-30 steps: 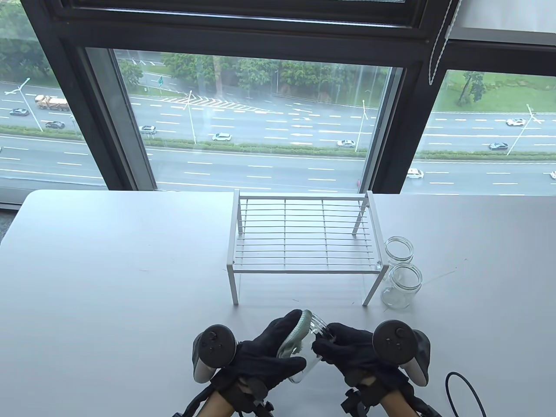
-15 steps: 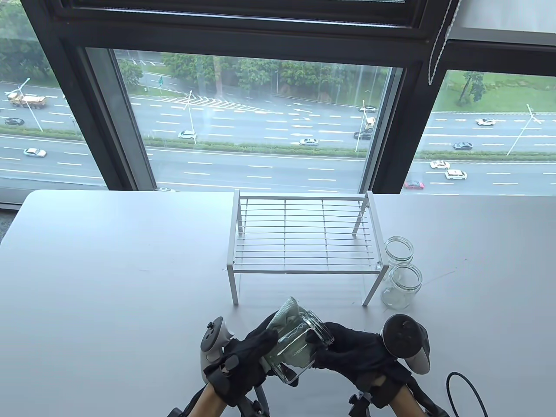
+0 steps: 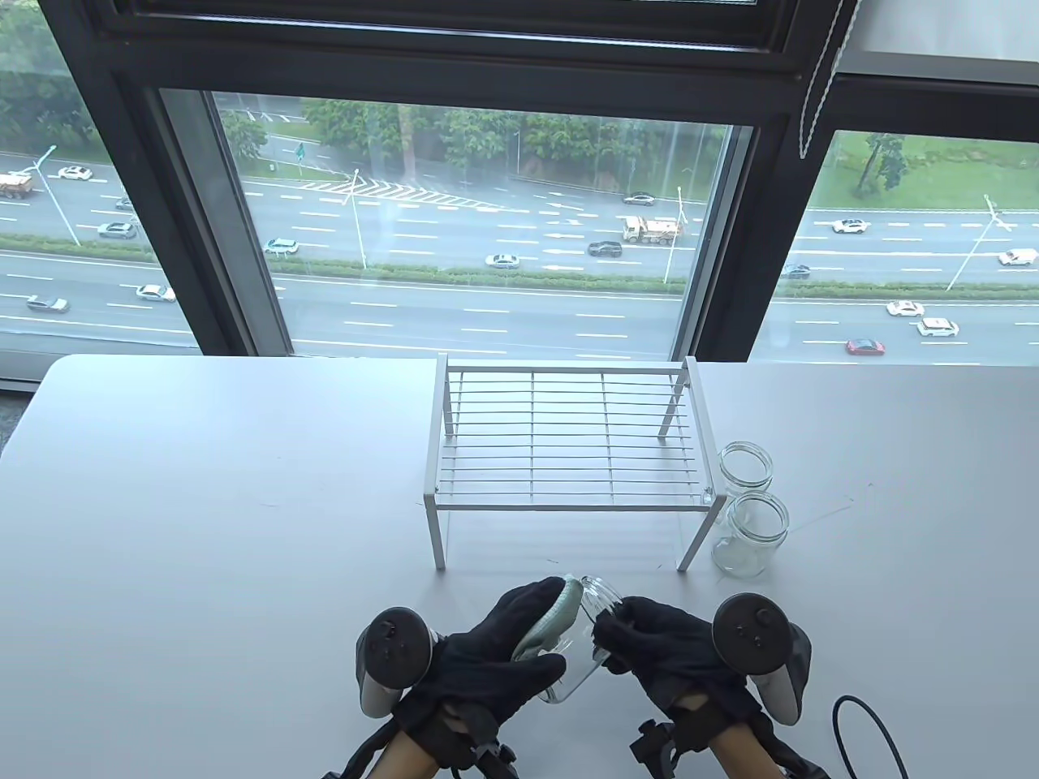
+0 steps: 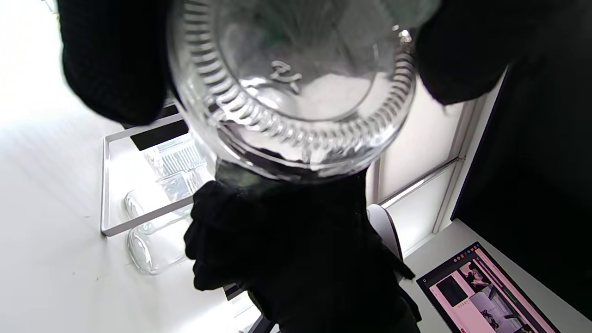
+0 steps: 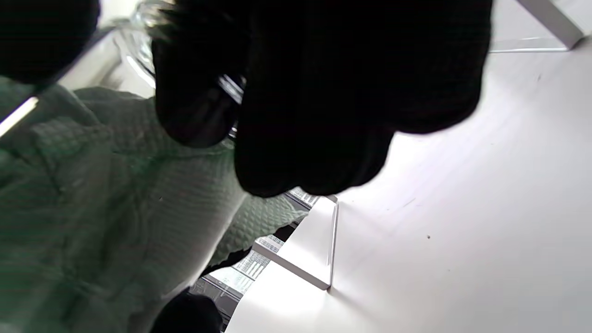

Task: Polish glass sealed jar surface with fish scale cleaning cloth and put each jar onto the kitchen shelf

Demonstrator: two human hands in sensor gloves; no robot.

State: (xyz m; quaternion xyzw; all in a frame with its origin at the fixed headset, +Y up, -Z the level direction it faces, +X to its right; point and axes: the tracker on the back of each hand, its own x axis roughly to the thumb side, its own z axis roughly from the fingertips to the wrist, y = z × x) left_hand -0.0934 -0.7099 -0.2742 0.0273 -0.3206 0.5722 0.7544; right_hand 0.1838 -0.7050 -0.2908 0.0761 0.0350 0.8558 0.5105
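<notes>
Down at 6 o'clock on the white worktop (image 3: pixel 203 487), both hands are busy with one glass jar (image 3: pixel 578 649). The left hand (image 3: pixel 495 661) has its fingers wrapped round a pale green fish scale cloth (image 3: pixel 552 621), pressing it against the jar's left side. The jar is off the worktop and tilted, mouth pointing up toward 1 o'clock, base toward the person. In the left wrist view the ribbed glass base (image 4: pixel 296 92) fills the top of the frame. The right hand (image 3: pixel 657 649) is clamped on the jar's rim end, fingers curled round it.

The white wire kitchen shelf (image 3: pixel 568 438) sits at about 12 o'clock from the hands, nothing on its top rack. Just beside its right leg, at roughly 2 o'clock, two more open glass jars (image 3: pixel 747 519) stand upright, touching or nearly so. A black cable (image 3: pixel 873 730) loops at the 4 o'clock corner.
</notes>
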